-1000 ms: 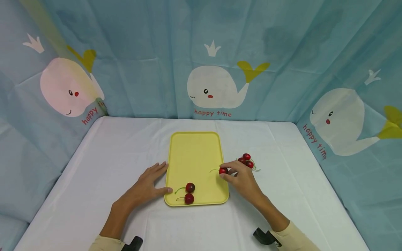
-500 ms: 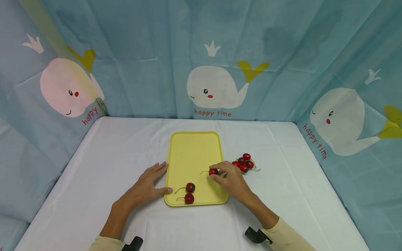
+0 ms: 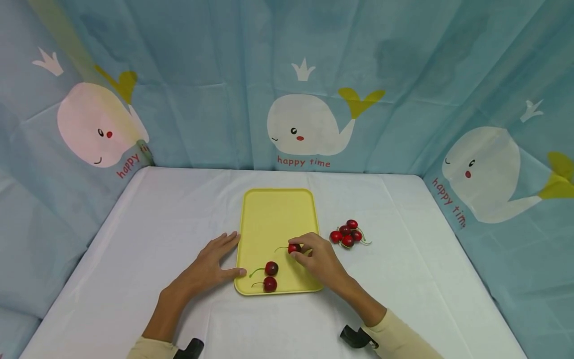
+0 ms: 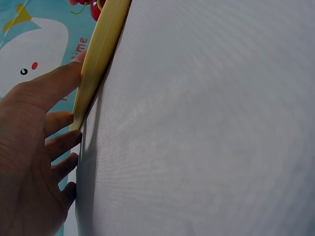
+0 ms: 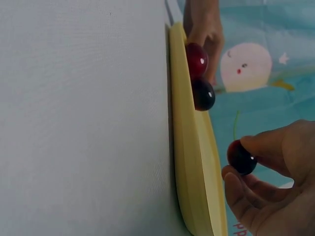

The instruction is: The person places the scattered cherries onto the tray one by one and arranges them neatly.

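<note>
Between thumb and fingertips my right hand (image 3: 319,259) pinches a dark red cherry (image 3: 293,248), its thin stem pointing left; the right wrist view shows this cherry (image 5: 241,158) held a little above the tray. The yellow tray (image 3: 278,214) lies flat under it. Two more cherries with stems rest near the tray's front edge, a darker cherry (image 3: 271,268) behind a redder cherry (image 3: 270,284). My left hand (image 3: 212,262) is spread at the tray's left edge, thumb on the rim and fingers against the side. In the left wrist view this hand (image 4: 34,147) touches the yellow rim (image 4: 101,54).
A cluster of several cherries (image 3: 347,234) with green stems sits on the white cloth (image 3: 394,259) right of the tray. Behind the table hangs a blue curtain (image 3: 202,124) printed with whales, which also covers both sides.
My right hand has carried the cherry leftward from the tray's right edge to over its middle. The cherry cluster behind it has come fully into sight. My left hand stays still.
</note>
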The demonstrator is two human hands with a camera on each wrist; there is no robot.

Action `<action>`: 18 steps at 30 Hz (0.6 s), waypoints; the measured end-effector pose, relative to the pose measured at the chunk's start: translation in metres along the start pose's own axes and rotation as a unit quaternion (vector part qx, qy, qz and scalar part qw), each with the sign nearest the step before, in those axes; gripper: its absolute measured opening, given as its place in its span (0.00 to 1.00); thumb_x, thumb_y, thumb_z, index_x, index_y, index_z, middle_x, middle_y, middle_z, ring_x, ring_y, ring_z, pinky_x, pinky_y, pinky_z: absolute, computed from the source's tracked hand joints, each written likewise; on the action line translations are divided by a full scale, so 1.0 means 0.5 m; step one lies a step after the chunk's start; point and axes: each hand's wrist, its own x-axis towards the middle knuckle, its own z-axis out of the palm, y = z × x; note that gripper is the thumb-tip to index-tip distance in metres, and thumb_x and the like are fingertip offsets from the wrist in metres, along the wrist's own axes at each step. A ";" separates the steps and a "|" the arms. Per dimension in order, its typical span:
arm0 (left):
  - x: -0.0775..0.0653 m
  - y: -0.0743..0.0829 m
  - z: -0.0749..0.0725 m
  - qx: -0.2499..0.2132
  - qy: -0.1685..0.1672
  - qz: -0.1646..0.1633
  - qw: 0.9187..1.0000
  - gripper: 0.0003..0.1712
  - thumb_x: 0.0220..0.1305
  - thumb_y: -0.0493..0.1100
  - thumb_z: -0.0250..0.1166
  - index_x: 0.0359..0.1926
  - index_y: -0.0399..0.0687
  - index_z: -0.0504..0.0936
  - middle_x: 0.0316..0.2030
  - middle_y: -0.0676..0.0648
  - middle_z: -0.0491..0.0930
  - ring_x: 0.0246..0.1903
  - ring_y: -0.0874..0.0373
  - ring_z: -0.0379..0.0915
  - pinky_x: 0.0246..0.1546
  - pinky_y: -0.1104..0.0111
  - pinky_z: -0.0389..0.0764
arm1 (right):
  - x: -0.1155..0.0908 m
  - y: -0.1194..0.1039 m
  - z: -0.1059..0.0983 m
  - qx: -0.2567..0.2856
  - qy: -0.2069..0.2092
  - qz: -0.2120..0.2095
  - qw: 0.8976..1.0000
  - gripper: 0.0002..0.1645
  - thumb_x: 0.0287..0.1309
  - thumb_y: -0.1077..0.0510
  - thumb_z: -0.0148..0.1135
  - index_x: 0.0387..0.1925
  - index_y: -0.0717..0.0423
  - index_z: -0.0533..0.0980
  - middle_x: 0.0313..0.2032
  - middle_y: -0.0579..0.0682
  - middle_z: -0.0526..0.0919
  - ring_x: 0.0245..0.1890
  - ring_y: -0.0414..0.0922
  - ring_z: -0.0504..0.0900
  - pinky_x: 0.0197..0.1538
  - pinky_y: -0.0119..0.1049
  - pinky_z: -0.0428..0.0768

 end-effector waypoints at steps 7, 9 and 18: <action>0.000 0.002 0.000 0.002 0.000 0.003 1.000 0.57 0.61 0.69 0.72 0.83 0.53 0.61 0.83 0.45 0.58 0.82 0.37 0.47 0.74 0.28 0.56 | 0.006 -0.005 0.015 -0.006 -0.018 0.002 1.000 0.17 0.64 0.63 0.74 0.55 0.57 0.87 0.47 0.47 0.88 0.41 0.40 0.87 0.43 0.29 0.87; 0.000 0.003 0.000 0.002 0.001 0.003 1.000 0.57 0.61 0.69 0.72 0.83 0.53 0.61 0.83 0.45 0.58 0.82 0.37 0.47 0.74 0.28 0.56 | 0.007 -0.006 0.019 -0.006 -0.022 0.001 1.000 0.17 0.64 0.63 0.74 0.54 0.56 0.87 0.47 0.47 0.87 0.41 0.41 0.87 0.43 0.29 0.87; 0.002 0.001 0.002 0.001 -0.001 -0.001 1.000 0.57 0.61 0.70 0.71 0.83 0.53 0.61 0.83 0.45 0.58 0.82 0.37 0.47 0.75 0.29 0.56 | 0.016 -0.006 0.037 0.002 -0.037 0.003 0.999 0.17 0.62 0.63 0.76 0.53 0.56 0.87 0.47 0.48 0.88 0.41 0.43 0.88 0.47 0.31 0.87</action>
